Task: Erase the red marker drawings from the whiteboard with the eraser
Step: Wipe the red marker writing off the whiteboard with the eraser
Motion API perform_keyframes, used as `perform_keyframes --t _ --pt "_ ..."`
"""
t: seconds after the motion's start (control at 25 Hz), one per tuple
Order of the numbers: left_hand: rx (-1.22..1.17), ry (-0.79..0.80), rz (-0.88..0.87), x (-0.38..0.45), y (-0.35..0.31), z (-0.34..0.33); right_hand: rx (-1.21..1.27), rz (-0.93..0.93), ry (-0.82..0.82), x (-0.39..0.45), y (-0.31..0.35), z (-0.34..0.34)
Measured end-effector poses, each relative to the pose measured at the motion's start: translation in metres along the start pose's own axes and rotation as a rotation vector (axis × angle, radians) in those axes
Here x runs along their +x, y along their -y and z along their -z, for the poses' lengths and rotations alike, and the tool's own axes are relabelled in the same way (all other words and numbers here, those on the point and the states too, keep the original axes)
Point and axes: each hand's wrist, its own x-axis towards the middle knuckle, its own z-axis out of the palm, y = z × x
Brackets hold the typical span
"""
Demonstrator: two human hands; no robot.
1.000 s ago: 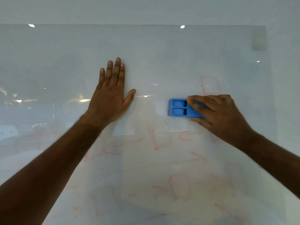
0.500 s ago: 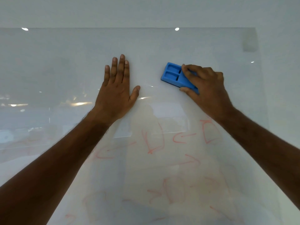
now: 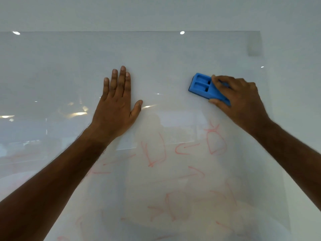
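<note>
A glossy whiteboard (image 3: 156, 54) fills the view. Faint red marker drawings (image 3: 156, 152) of boxes and arrows cover its lower half, with one box-like shape (image 3: 217, 141) under my right forearm. My right hand (image 3: 238, 96) is shut on a blue eraser (image 3: 202, 86), which is pressed flat to the board at upper right, above the drawings. My left hand (image 3: 116, 103) lies flat on the board at centre, fingers together and pointing up, holding nothing.
The board's top edge (image 3: 139, 31) and right edge (image 3: 265, 101) meet a plain white wall (image 3: 295, 49). A grey patch (image 3: 254, 44) sits in the board's top right corner. Ceiling lights reflect in the board at left.
My right hand swept the eraser up from the middle of the board, then to the right. The left hand has stayed flat in place. The view has shifted slightly.
</note>
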Motion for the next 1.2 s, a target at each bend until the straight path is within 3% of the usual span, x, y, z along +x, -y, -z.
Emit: perform_keyframes --t 0.24,0.36,0.52,0.72,0.92,1.2 --pt "-0.003 -0.013 0.013 0.011 -0.01 -0.003 0.08 -0.086 -0.063 0.048 0.028 -0.009" --pt "-0.008 -0.012 0.003 0.01 -0.01 -0.002 0.075 0.004 -0.062 0.014 0.049 -0.007" --pt "0.003 -0.033 -0.014 0.006 -0.014 -0.004 0.043 0.083 -0.014 -0.04 0.027 -0.001" --pt "0.014 -0.06 -0.024 0.005 -0.015 -0.005 0.055 -0.101 -0.055 -0.028 -0.032 0.001" --pt "0.021 -0.062 -0.024 0.005 -0.015 -0.006 0.159 -0.187 -0.111 0.014 -0.015 -0.01" --pt "0.013 -0.042 -0.025 0.005 -0.013 -0.004 0.113 0.02 -0.038 -0.056 0.032 -0.003"
